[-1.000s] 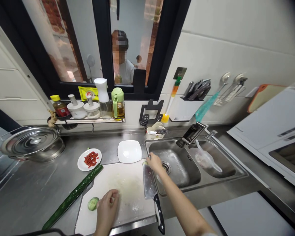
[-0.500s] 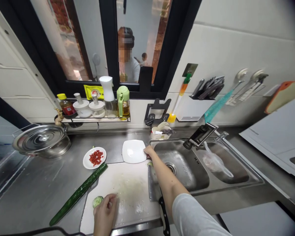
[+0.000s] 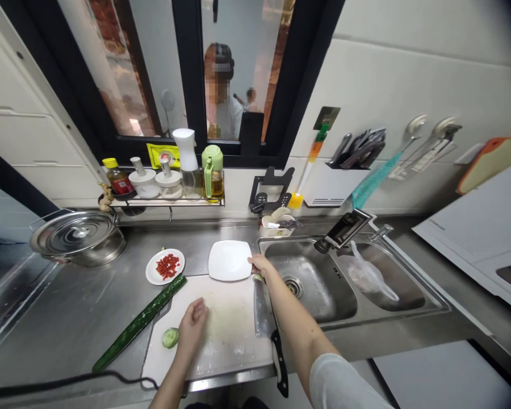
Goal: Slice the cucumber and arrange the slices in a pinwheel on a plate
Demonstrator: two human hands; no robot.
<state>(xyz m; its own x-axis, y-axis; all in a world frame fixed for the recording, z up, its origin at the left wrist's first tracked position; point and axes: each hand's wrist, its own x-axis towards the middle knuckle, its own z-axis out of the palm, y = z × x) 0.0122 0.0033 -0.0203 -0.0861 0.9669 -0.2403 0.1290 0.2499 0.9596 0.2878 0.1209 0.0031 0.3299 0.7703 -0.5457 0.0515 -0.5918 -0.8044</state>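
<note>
My right hand (image 3: 259, 263) grips the right edge of a white square plate (image 3: 230, 261), which is at the back of the white cutting board (image 3: 213, 352). Nothing shows in my left hand (image 3: 195, 318), raised over the board with its fingers loosely curled and partly apart. Left of that hand a cut cucumber piece (image 3: 170, 337) rests on the board. A long cucumber (image 3: 138, 326) lies across the board's left edge. Behind it is a round plate (image 3: 153, 270) of red pieces (image 3: 167, 266). The cleaver (image 3: 263, 312) lies along the board's right side, partly under my right forearm.
A lidded steel pot (image 3: 79, 236) stands at the left. Seasoning jars and bottles line the rack (image 3: 170, 203) below the window. At the right is a double sink (image 3: 315, 278) with a plastic bag (image 3: 368, 277) in it. A black cable (image 3: 89, 376) crosses the near left.
My left hand has moved up and away from the cucumber piece, its fingers loosening. The square plate has shifted slightly left with my right hand on it. The view has shifted a little.
</note>
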